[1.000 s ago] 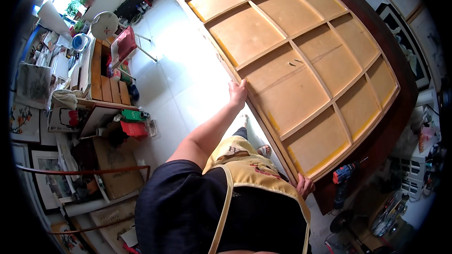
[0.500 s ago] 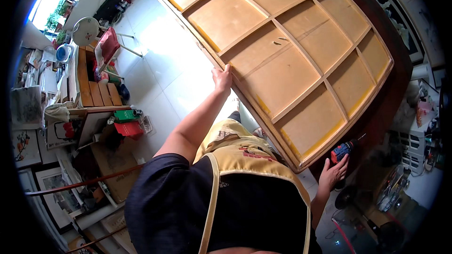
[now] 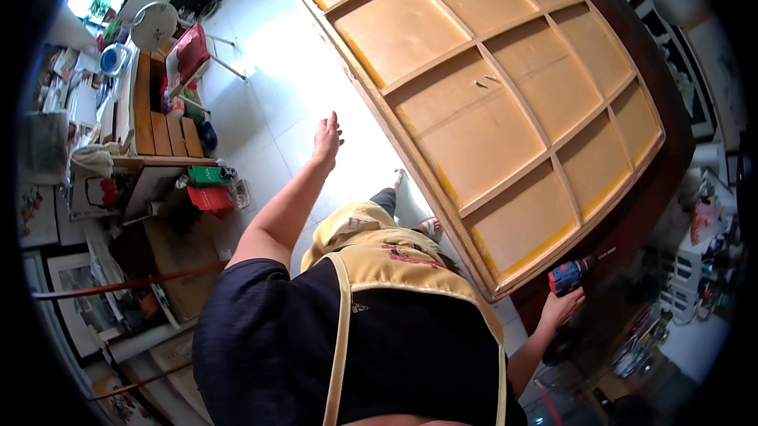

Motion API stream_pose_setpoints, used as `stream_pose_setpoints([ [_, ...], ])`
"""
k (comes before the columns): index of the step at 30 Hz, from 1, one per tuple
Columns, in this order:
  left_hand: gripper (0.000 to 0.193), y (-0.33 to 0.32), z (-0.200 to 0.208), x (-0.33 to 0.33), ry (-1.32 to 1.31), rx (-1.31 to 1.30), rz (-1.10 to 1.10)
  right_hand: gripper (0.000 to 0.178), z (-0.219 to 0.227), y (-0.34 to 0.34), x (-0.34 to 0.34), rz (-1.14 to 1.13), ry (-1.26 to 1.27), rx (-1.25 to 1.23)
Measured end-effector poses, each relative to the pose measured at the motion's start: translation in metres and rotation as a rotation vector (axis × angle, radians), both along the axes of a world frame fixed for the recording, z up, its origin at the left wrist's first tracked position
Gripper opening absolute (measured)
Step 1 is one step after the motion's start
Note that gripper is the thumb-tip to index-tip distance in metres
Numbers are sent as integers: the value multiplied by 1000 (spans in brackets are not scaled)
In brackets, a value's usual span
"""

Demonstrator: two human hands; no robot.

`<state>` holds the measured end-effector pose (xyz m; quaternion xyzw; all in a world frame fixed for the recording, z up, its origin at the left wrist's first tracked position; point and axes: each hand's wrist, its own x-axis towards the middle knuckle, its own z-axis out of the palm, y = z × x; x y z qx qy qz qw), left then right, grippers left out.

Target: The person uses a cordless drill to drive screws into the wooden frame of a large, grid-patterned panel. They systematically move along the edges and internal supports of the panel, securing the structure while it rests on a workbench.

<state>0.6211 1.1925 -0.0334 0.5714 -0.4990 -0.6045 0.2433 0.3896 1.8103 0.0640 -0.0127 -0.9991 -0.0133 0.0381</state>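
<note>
A large wooden panel (image 3: pixel 454 106), backed with a grid of thin slats, lies slats-up on a dark reddish-brown table (image 3: pixel 681 134). Over the pale floor, left of the panel's long edge, my left hand (image 3: pixel 327 142) hangs in the air with its fingers apart, holding nothing. At the panel's near right corner my right hand (image 3: pixel 562 307) is closed around the handle of a blue and red cordless drill (image 3: pixel 567 276). The drill's long thin bit points right, over the dark table. Two small slivers (image 3: pixel 485 81) lie inside one of the panel's compartments.
A folding chair with a red seat (image 3: pixel 189 53) stands at the far left, near a wooden bench (image 3: pixel 155 130). Stacked papers and framed pictures (image 3: pixel 83 300) line the left side. On the right are a white plastic basket (image 3: pixel 685 280) and a heap of tools (image 3: pixel 641 339).
My left hand has let go of the panel's edge and moved left. My right hand, earlier beside the drill with its fingers out, has closed on the handle. The view has shifted slightly.
</note>
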Motion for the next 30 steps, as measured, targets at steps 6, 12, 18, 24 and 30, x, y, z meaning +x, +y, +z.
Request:
stream_pose_setpoints([
  [6, 53, -79, 8, 31, -367, -566, -231, 70, 70, -55, 4, 312, 210, -90],
  [12, 68, -226, 59, 9, -535, -1054, -604, 69, 135, -228, 33, 541, 52, -434],
  [18, 80, -386, 88, -48, -469, -1373, -1024, 55, 100, -376, 62, 589, -175, -976],
  [24, 66, -483, 64, -82, -301, -1691, -1338, 71, 126, -507, 95, 509, -394, -1506],
  [30, 70, -501, 58, -87, 35, -1532, -1364, 68, 113, -552, 76, 396, -431, -1654],
])
